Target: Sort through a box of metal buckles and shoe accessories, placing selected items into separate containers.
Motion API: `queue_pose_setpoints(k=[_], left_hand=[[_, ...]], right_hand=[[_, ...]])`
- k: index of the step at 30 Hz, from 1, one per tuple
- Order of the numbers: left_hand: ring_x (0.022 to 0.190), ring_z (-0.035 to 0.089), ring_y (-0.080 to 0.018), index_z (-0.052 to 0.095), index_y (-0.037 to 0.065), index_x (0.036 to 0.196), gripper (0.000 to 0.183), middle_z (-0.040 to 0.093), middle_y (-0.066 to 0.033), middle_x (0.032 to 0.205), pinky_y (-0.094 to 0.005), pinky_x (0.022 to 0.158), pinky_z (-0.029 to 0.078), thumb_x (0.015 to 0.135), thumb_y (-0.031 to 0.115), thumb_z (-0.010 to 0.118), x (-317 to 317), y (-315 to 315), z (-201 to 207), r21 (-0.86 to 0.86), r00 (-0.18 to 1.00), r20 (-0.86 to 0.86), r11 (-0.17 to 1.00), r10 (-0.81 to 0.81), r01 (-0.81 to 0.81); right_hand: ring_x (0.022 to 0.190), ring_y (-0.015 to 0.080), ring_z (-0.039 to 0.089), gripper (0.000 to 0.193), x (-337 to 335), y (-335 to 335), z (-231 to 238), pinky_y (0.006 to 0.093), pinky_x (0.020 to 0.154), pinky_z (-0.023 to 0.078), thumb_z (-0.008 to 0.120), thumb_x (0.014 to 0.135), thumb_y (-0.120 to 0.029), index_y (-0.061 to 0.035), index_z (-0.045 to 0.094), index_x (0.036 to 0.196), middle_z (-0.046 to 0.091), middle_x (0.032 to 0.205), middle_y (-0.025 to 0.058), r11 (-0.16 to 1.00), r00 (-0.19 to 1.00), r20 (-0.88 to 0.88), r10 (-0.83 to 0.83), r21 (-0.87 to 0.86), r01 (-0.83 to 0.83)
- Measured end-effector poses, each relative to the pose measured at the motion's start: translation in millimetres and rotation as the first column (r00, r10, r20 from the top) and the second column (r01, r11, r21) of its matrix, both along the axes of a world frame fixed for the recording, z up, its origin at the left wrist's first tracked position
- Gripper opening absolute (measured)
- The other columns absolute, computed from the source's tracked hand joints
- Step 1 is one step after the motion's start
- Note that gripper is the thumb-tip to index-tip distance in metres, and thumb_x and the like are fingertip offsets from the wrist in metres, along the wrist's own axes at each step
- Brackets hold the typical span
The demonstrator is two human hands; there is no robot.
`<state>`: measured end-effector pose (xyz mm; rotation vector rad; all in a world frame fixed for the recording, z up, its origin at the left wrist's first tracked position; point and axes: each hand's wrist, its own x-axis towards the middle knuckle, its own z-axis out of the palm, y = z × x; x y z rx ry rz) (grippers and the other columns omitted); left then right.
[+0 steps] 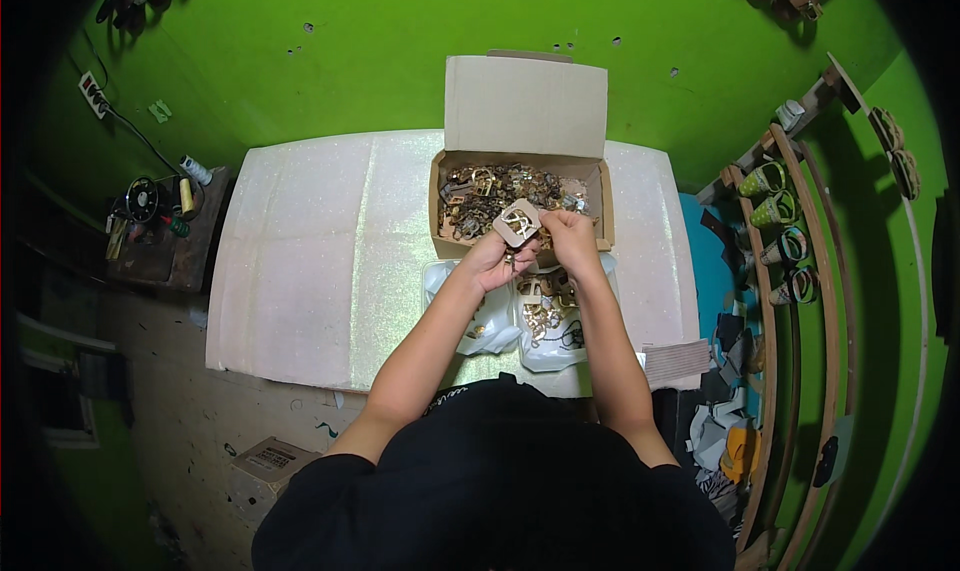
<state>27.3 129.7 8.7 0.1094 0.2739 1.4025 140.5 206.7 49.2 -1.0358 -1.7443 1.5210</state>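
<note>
Over the front of an open cardboard box point(437, 206) I hold up a square, light-coloured buckle point(517, 223) with gold-toned metal in its middle. My left hand point(487, 261), palm up, is closed on its lower side. A small shiny bit shows at the left fingers, too small to name. My right hand point(572, 239) is closed at the buckle's right edge, its fingertips pinching there. Many gold, silver and dark metal buckles point(500, 186) fill the box. Below my hands, a white plastic bag point(550, 356) holds gold-toned metal pieces point(541, 316); another white bag point(490, 336) lies left of it.
The box and bags rest on a pale, shimmering table covering point(290, 261). To the left, a small dark stand point(170, 256) bears thread spools. At the right, a wooden rack point(800, 341) holds sandals, with scraps piled beneath. A carton point(270, 471) sits on the floor.
</note>
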Motion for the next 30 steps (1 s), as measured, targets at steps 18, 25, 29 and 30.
queue_pose_setpoints(k=[18, 25, 29, 30], left_hand=[[0.078, 0.057, -0.0179, 0.051, 0.001, 0.096, 0.014, 0.056, -0.0114, 0.089, -0.028, 0.067, 0.051, 0.089, 0.01, 0.043, 0, 9, -34, 0.036, 0.962, 0.084, 0.964, 0.258, -0.262], [0.081, 0.057, -0.0191, 0.051, 0.0, 0.097, 0.015, 0.056, -0.0117, 0.091, -0.0299, 0.071, 0.051, 0.089, 0.009, 0.042, 3, 10, -38, 0.065, 0.942, 0.145, 0.947, 0.303, -0.315], [0.079, 0.057, -0.0183, 0.051, 0.0, 0.096, 0.016, 0.056, -0.0109, 0.089, -0.0294, 0.069, 0.05, 0.09, 0.01, 0.04, 5, 9, -25, 0.028, 0.95, 0.03, 0.949, 0.312, -0.313], [0.077, 0.056, -0.0169, 0.051, -0.001, 0.096, 0.017, 0.056, -0.0105, 0.088, -0.028, 0.066, 0.049, 0.09, 0.01, 0.039, 6, 7, -22, 0.016, 0.951, -0.018, 0.951, 0.309, -0.309]], right_hand=[[0.056, 0.0033, 0.044, 0.019, 4, -30, 5, 0.0196, 0.049, 0.034, 0.057, 0.082, -0.014, 0.0017, 0.061, 0.073, 0.054, 0.063, -0.0022, 0.997, 0.998, -0.003, 0.062, 0.043, -0.062], [0.058, 0.004, 0.047, 0.018, -4, -42, -6, 0.018, 0.052, 0.036, 0.056, 0.084, -0.014, 0.0017, 0.062, 0.077, 0.058, 0.068, -0.0004, 0.989, 0.98, -0.193, -0.055, -0.142, 0.028], [0.058, 0.0036, 0.046, 0.015, -2, -39, -12, 0.0183, 0.052, 0.036, 0.056, 0.084, -0.013, -0.0003, 0.062, 0.08, 0.056, 0.067, -0.0019, 0.995, 0.958, -0.281, -0.064, -0.089, 0.041], [0.058, 0.0029, 0.045, 0.014, -1, -39, -11, 0.0181, 0.05, 0.035, 0.056, 0.084, -0.013, -0.0011, 0.062, 0.08, 0.055, 0.066, -0.0029, 0.995, 0.96, -0.273, -0.054, -0.097, 0.028]])
